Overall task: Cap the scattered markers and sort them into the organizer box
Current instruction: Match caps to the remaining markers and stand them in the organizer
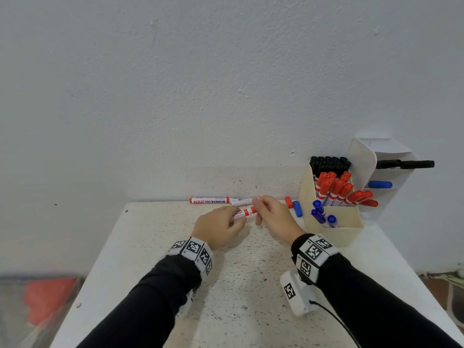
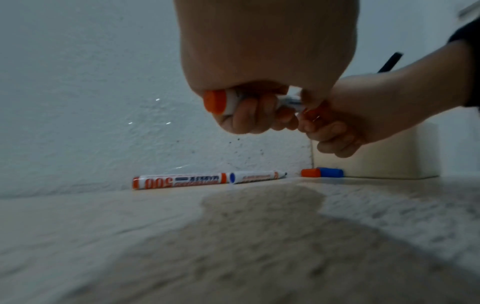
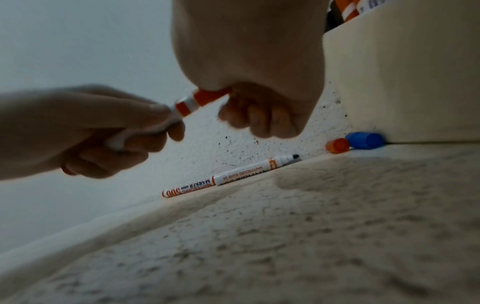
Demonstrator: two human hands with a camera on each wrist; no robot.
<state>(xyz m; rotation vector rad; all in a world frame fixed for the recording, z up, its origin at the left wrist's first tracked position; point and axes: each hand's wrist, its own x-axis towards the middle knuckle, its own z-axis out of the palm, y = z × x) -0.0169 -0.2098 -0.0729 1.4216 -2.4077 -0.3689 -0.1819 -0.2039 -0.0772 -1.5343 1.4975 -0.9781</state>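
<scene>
Open table [image 1: 226,285] lay from 6 o'clock to centre. At 12 o'clock two uncapped markers [image 1: 211,200] lined the wall [image 1: 226,96]; at 2 o'clock the organizer box [image 1: 334,229] and two loose caps [image 1: 297,208] blocked passage.

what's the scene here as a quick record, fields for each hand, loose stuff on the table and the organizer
left hand: grips red marker barrel
right hand: holds the same marker's cap end
loose markers: red one and an uncapped one by the wall
loose caps: red cap, blue cap beside organizer
organizer box: black, red and blue markers in separate compartments
table: white, speckled
</scene>
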